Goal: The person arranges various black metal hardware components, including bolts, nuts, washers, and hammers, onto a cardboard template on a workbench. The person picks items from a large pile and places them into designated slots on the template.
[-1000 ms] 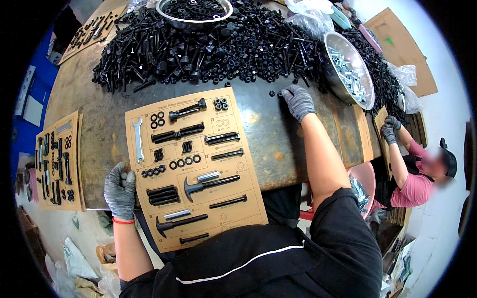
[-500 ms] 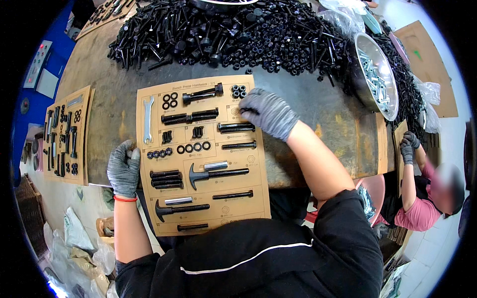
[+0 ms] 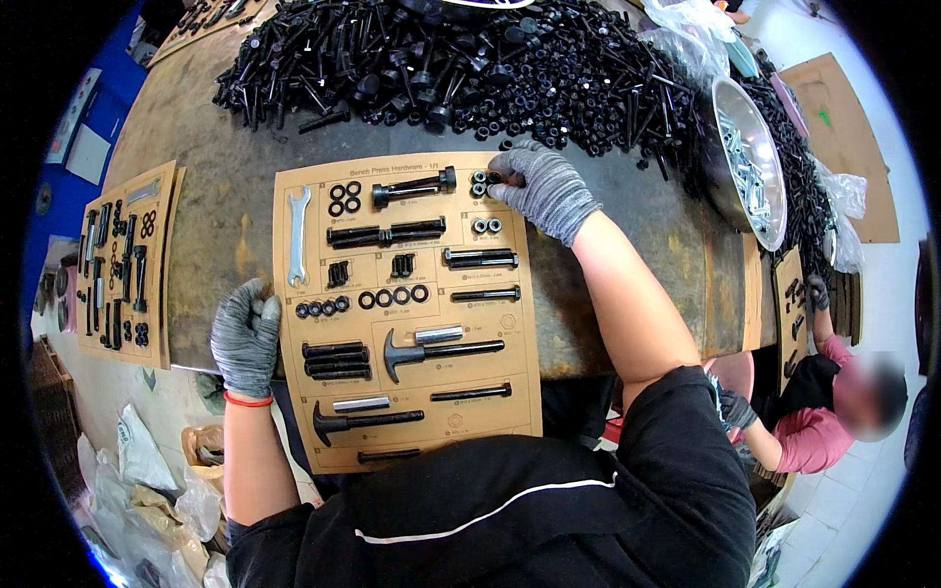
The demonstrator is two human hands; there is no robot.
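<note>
A: And here's the counter (image 3: 627, 235), worn and scuffed, with a dark heap (image 3: 392, 78) of bolts and nuts along its far side!

B: Centre stage, the card (image 3: 480, 367), straight ahead of the body, its near end jutting past the counter's edge. Its long axis runs away from the body.

A: And the hands?

B: Right hand (image 3: 551, 193) over the far right corner, fingers bent in at the nuts (image 3: 478, 190). There's something dark at the fingertips; whether they pinch it, I can't tell.

A: So the right is the nearer one to those nuts?

B: By a long way! They lie just left of its fingertips. The left hand (image 3: 245, 338) is down at the opposite edge, fingers curled, touching the card; can't tell if it's pinching.

A: Around them?

B: Two more nuts just below on the card, and the wrench (image 3: 298, 235) upright along the left side.

A: Farther out?

B: Another card (image 3: 160, 304) at left, a steel bowl (image 3: 769, 157) of silver bolts at right, and beyond it a co-worker (image 3: 814, 436) in pink!
</note>
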